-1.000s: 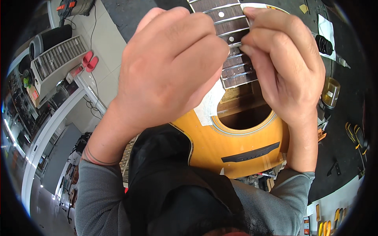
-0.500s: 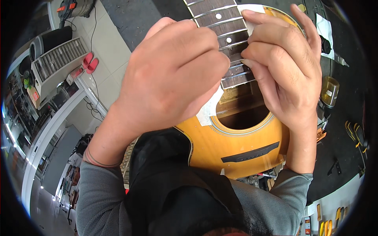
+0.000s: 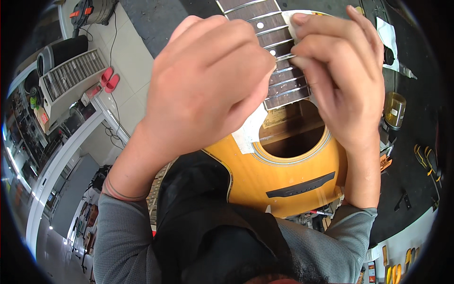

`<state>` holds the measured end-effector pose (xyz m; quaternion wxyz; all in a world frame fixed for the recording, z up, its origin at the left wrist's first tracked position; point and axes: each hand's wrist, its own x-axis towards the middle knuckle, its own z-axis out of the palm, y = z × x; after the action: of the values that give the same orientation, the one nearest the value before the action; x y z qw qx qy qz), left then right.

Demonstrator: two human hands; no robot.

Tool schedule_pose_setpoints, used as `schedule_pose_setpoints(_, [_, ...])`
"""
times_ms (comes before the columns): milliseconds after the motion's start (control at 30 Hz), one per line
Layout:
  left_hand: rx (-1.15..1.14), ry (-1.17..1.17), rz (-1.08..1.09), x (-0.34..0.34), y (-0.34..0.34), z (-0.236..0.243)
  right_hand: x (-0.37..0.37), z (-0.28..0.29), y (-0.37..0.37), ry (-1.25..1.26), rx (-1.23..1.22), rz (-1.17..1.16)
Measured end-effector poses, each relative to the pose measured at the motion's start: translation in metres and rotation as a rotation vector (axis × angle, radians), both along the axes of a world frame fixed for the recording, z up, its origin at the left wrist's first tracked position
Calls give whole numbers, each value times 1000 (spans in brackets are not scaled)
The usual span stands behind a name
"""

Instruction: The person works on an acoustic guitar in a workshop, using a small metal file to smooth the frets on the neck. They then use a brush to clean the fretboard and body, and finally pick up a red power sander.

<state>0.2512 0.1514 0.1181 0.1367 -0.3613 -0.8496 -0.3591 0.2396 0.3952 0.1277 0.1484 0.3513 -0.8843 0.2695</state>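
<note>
An acoustic guitar [image 3: 250, 180] with an amber top lies before me, its dark fretboard [image 3: 285, 98] running up to the far edge. My left hand [image 3: 208, 80] is closed at the fretboard's left side, fingers curled and thumb tucked beneath. On the opposite edge my right hand [image 3: 345, 71] pinches with thumb and forefinger at one end of a metal fret [image 3: 283, 57], its little finger raised. Whatever either hand holds is hidden by the fingers. White masking paper [image 3: 245, 136] covers the top beside the fretboard. Pale specks lie on the lower frets.
On the dark bench at right are a yellowish jar [image 3: 395, 110], pliers [image 3: 429, 160] and a white paper piece [image 3: 387, 38]. Pink slippers [image 3: 111, 83] and a cable lie on the tiled floor at left. A slatted unit [image 3: 75, 71] stands beyond them.
Both hands have moved slightly up the neck, from one fret to the one above it. More of the lower fretboard shows now. The guitar has shifted a little in view.
</note>
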Motion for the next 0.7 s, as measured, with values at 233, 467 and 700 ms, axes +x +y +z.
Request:
schedule_pose_setpoints(233, [32, -24, 16, -1, 1, 6, 2, 2, 14, -277, -314, -98])
schedule_pose_setpoints(467, [-22, -81, -56, 1, 8, 3, -2, 10, 15, -203, 1, 114])
schedule_pose_setpoints(700, [-24, -72, -46, -2, 9, 2, 4, 8, 3, -82, 75, 10])
